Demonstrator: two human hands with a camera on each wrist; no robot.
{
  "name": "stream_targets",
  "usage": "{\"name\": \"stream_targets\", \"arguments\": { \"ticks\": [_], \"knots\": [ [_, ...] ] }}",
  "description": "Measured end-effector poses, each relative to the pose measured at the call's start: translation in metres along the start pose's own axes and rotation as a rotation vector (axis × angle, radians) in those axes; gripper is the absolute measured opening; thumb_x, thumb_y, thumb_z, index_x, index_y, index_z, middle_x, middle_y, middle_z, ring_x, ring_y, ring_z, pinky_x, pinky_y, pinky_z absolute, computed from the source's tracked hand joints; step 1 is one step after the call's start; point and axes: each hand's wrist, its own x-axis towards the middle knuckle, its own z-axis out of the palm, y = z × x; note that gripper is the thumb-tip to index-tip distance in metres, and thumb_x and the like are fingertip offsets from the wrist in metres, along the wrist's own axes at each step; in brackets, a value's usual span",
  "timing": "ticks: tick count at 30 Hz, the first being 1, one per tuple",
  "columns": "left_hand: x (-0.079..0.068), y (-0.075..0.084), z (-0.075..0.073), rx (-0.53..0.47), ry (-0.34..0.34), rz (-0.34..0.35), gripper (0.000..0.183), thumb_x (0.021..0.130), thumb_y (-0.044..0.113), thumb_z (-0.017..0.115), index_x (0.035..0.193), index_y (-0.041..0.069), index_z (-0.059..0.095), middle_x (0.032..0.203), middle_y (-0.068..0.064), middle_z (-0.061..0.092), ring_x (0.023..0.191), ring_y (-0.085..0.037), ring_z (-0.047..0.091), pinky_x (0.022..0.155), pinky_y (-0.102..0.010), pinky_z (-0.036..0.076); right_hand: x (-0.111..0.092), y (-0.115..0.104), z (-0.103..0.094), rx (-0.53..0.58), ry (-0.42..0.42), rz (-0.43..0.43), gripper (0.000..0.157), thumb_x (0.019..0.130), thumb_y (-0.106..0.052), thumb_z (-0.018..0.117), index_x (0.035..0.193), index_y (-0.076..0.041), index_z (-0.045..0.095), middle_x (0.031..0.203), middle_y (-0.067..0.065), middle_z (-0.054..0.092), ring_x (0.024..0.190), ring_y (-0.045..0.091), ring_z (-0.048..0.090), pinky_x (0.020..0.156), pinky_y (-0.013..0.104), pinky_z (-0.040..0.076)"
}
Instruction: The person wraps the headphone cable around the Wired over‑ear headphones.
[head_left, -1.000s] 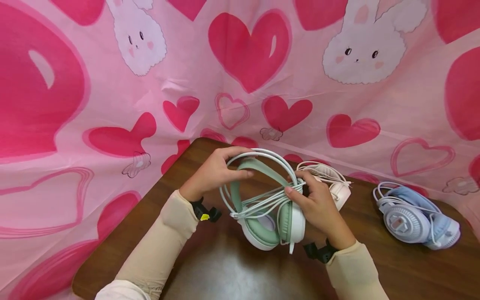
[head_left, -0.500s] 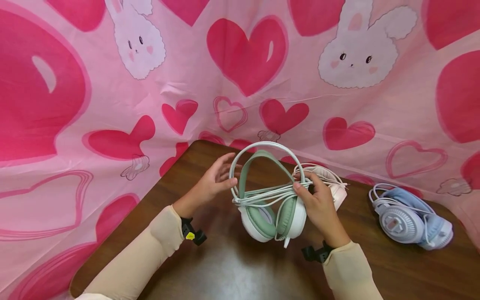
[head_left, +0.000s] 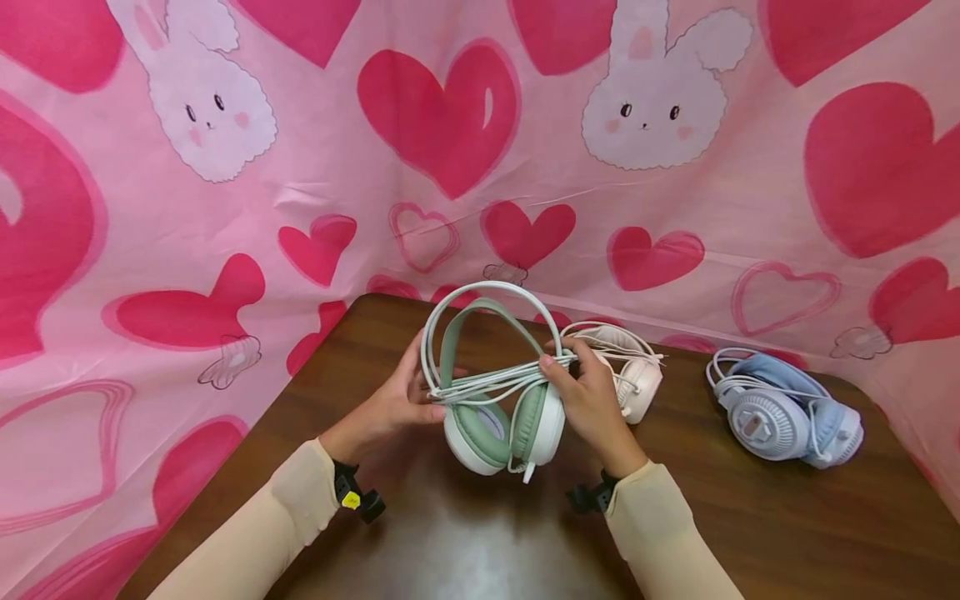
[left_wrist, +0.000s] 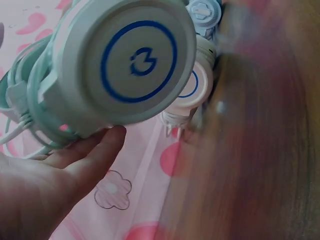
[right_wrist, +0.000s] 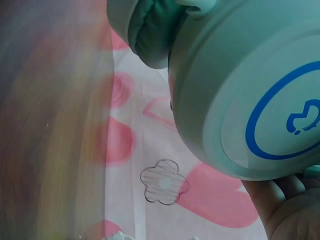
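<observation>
White and green over-ear headphones point(head_left: 468, 429) are held upright above the table in the head view, their white cable bundled across the middle below the headband. My right hand point(head_left: 592, 396) grips the right side where the cable bundle meets the band, thumb in front. At the left side, my left hand point(head_left: 386, 408) has its thumb in front by the ear cup and its fingers behind the band, partly hidden. In the left wrist view, that hand point(left_wrist: 65, 175) lies against the cup's edge. The right wrist view shows the other ear cup point(right_wrist: 225, 120) hiding most of the right fingers.
Cream-white headphones point(head_left: 637, 387) with a bundled cable lie behind my right hand. Pale blue headphones point(head_left: 772, 429) rest farther right. The brown wooden table point(head_left: 750, 525) borders a pink heart-and-rabbit cloth point(head_left: 315, 150) at its back and left.
My left hand left the top of the headband, drew away, then came in against the left side lower down. The right hand keeps its grip. The camera view has shifted rightward.
</observation>
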Motion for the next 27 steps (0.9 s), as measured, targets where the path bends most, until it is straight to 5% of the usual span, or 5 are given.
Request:
{"name": "stream_targets", "arguments": {
  "ticks": [6, 11, 17, 27],
  "knots": [
    [0.005, 0.001, -0.005, 0.042, 0.12, 0.038, 0.1, 0.08, 0.002, 0.077, 0.154, 0.019, 0.011, 0.119, -0.029, 0.058, 0.103, -0.028, 0.065, 0.086, -0.039, 0.053, 0.004, 0.002, 0.009, 0.077, 0.006, 0.039, 0.028, 0.094, -0.023, 0.062, 0.115, -0.006, 0.063, 0.086, 0.008, 0.061, 0.077, 0.019, 0.054, 0.067, 0.03, 0.044],
    [0.01, 0.007, -0.011, 0.095, 0.202, -0.023, 0.087, 0.083, 0.0, 0.073, 0.15, 0.012, 0.02, 0.118, -0.029, 0.06, 0.095, -0.025, 0.069, 0.085, -0.039, 0.053, 0.009, 0.002, 0.016, 0.133, 0.019, 0.069, 0.026, 0.095, -0.019, 0.061, 0.115, -0.002, 0.063, 0.085, 0.005, 0.06, 0.076, 0.014, 0.053, 0.069, 0.026, 0.043],
    [0.013, 0.013, -0.021, 0.155, 0.272, -0.059, 0.082, 0.086, 0.006, 0.073, 0.15, 0.005, 0.021, 0.115, -0.021, 0.062, 0.091, -0.02, 0.069, 0.081, -0.04, 0.055, 0.013, -0.026, 0.021, 0.177, 0.028, 0.107, 0.026, 0.095, -0.01, 0.058, 0.112, 0.009, 0.061, 0.088, 0.01, 0.062, 0.078, 0.012, 0.052, 0.072, 0.025, 0.042],
    [0.026, 0.018, -0.044, 0.204, 0.38, -0.155, 0.07, 0.094, 0.012, 0.065, 0.152, 0.01, 0.026, 0.12, -0.023, 0.06, 0.087, -0.018, 0.068, 0.076, -0.036, 0.056, 0.041, 0.007, 0.046, 0.119, -0.01, 0.205, 0.037, 0.098, -0.031, 0.056, 0.116, 0.0, 0.063, 0.103, 0.014, 0.062, 0.099, 0.025, 0.053, 0.091, 0.039, 0.04]
  ]
}}
